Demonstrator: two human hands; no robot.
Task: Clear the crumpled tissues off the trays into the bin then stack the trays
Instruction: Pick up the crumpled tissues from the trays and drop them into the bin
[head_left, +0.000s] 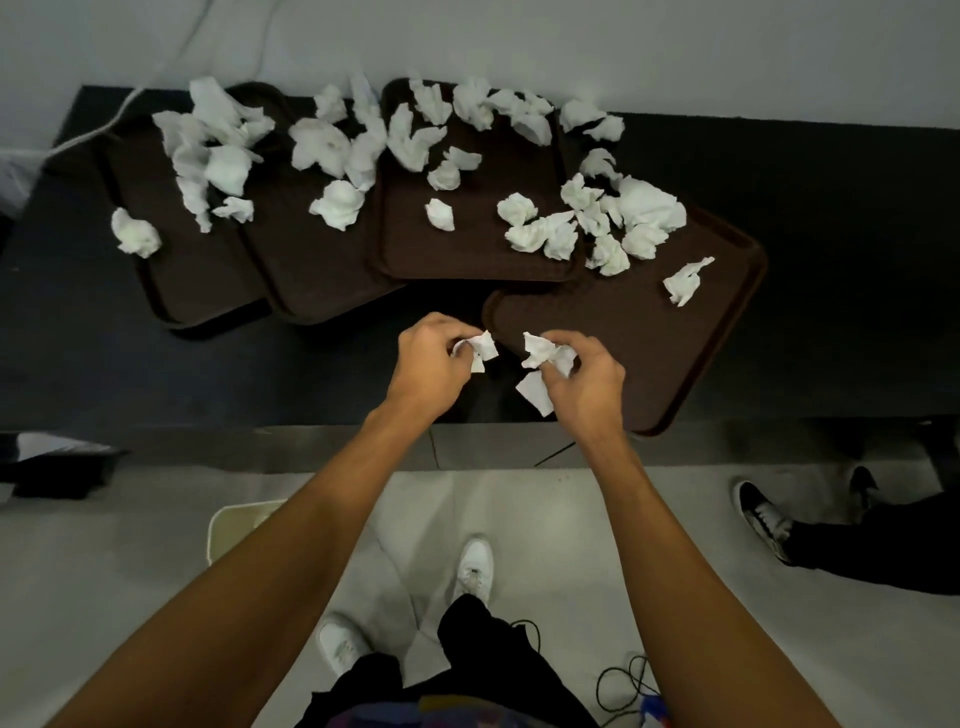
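Two hands work at the near edge of the dark table: the left hand (434, 364) has its fingers curled shut around a small crumpled tissue (480, 351), and the right hand (582, 382) is pinched closed on a larger wad (543, 358) with a flat flap hanging below it. Both sit just over the near corner of the nearest tray (649, 332). What may be the bin (234, 525), a pale rim on the floor at near left, is mostly hidden by the left forearm, so I cannot be sure. To do this step well, I judge it best to ball each tissue tight so no loose flap trails or drops, then carry both low to the bin together. The tissues are thin, soft, white paper, light and easily dropped. Farther off, four brown trays (467, 244) lie overlapping in a fan; they look like rigid plastic with raised rims, rounded corners and a fine textured base. Dozens of loose tissues (337, 202) are scattered across their far halves.
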